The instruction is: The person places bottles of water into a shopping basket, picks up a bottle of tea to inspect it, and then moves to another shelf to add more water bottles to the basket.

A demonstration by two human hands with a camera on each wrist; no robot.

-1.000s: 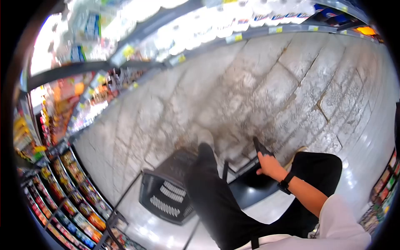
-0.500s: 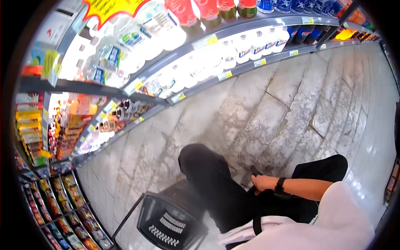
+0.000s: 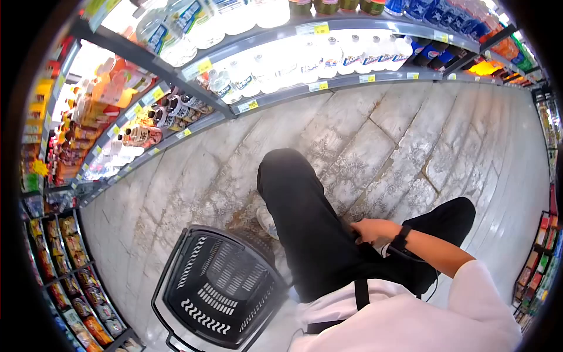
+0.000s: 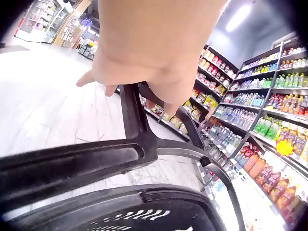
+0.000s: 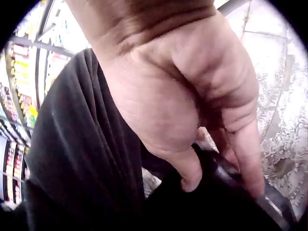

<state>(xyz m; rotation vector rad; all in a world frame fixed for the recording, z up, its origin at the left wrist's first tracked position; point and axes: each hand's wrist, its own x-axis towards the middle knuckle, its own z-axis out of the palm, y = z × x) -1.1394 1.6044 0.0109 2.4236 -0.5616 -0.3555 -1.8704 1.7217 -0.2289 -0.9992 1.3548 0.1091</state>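
A black shopping basket (image 3: 234,270) with slotted walls stands on the floor beside the person's left leg. Its black handle (image 4: 132,110) rises into the left wrist view, where the left hand (image 4: 144,57) grips it from above; the head view does not show this hand. Low between the legs, the right hand (image 3: 375,230) holds a dark thing largely hidden by the thigh. Up close in the right wrist view, thumb and fingers hold a black object (image 5: 211,202) with a shiny hard edge; I cannot tell its kind.
A lit lower shelf (image 3: 275,97) of bottles runs along the far side, with price tags on its edge. Packaged goods (image 3: 76,281) fill a rack at the left, and more shelving (image 3: 536,258) stands at the right. The floor (image 3: 404,135) is worn and cracked.
The right hand has drawn back toward the body, and the dark thing it holds is now mostly behind the thigh. The basket appears upright and more of its inside shows. The head view has shifted.
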